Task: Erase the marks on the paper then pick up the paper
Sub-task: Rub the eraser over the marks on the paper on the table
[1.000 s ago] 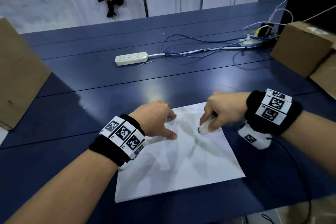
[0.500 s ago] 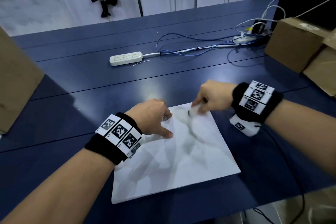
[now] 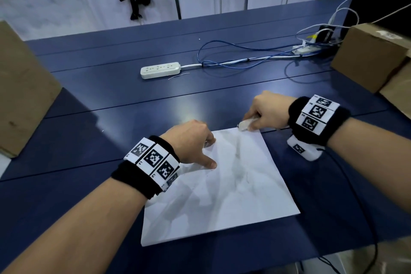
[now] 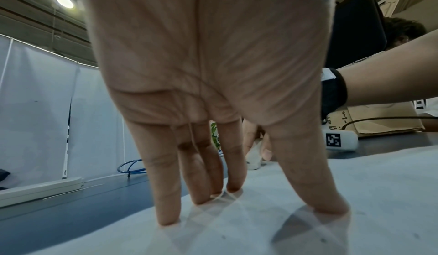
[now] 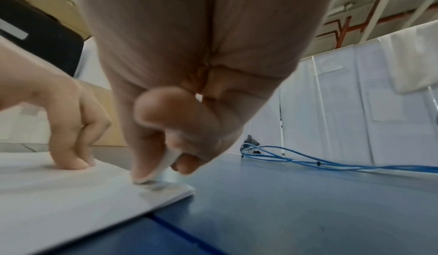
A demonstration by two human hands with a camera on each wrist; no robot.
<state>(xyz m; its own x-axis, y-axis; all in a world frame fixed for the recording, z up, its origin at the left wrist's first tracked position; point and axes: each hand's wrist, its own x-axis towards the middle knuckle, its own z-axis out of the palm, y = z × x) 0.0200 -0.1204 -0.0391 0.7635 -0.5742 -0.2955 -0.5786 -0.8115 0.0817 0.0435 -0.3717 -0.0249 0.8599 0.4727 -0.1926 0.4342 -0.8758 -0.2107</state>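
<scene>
A white sheet of paper (image 3: 224, 189) with smudged grey marks lies on the dark blue table (image 3: 111, 100). My left hand (image 3: 191, 142) presses straight fingertips (image 4: 329, 204) down on the paper's far left part (image 4: 355, 193). My right hand (image 3: 264, 111) pinches a white eraser (image 3: 245, 125) between thumb and fingers. The eraser's tip (image 5: 163, 165) touches the paper's far right corner (image 5: 180, 188). In the left wrist view the eraser (image 4: 254, 156) shows behind my fingers.
A white power strip (image 3: 160, 70) and blue cables (image 3: 244, 60) lie farther back on the table. Cardboard boxes stand at the left (image 3: 20, 95) and at the right (image 3: 373, 55). A black cable (image 3: 360, 189) trails from my right wrist.
My right hand has slid the eraser from the paper's middle toward the far right corner. My left hand has kept pressing on the same spot.
</scene>
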